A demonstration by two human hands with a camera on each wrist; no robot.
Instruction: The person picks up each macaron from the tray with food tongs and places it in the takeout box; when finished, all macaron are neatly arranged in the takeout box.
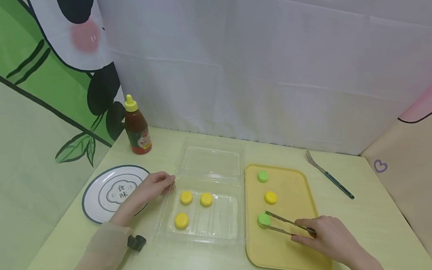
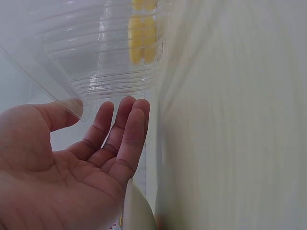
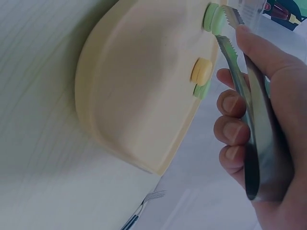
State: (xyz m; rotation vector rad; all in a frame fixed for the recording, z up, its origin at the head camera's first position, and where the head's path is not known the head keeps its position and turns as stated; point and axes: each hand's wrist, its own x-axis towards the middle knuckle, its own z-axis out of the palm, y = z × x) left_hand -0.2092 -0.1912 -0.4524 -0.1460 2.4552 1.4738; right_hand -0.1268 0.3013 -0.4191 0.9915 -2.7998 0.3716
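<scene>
In the head view my right hand grips metal serrated tongs. Their spread tips are at either side of a green macaron on the yellow tray; whether both touch it I cannot tell. A yellow macaron and another green macaron lie farther back on that tray. My left hand holds the near-left rim of a clear plastic container, thumb at the rim and fingers loosely bent beside its wall. Three yellow macarons sit at the container's left side.
A white plate with a blue rim lies left, partly under my left forearm. Behind it stands a red sauce bottle with a yellow cap. The container's lid lies folded back. A fork rests beyond the tray's right side.
</scene>
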